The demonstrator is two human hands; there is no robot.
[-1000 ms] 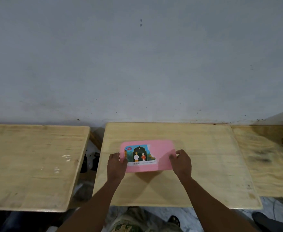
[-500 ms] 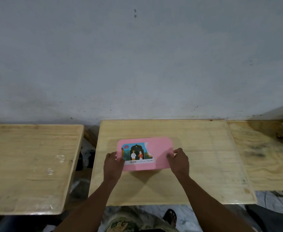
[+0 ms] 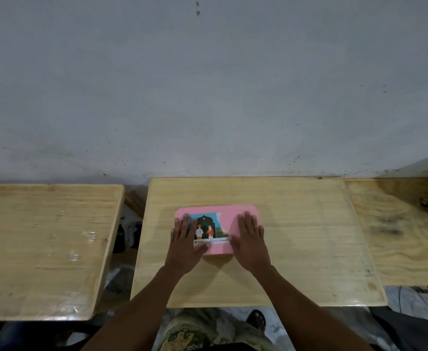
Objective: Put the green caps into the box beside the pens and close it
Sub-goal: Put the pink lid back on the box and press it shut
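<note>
My left hand [image 3: 185,246] and right hand [image 3: 252,244] now lie flat atop the pink box [image 3: 232,216] instead of gripping its ends, seemingly pressing down.

Hands [image 3: 218,245] on box [image 3: 223,211], mid-table [image 3: 296,249].

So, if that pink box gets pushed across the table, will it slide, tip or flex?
It would probably slide flat: the pink box is low and wide, so tipping looks unlikely. It seems stiff, showing no sag under the left hand and right hand lying flat on it.
</note>
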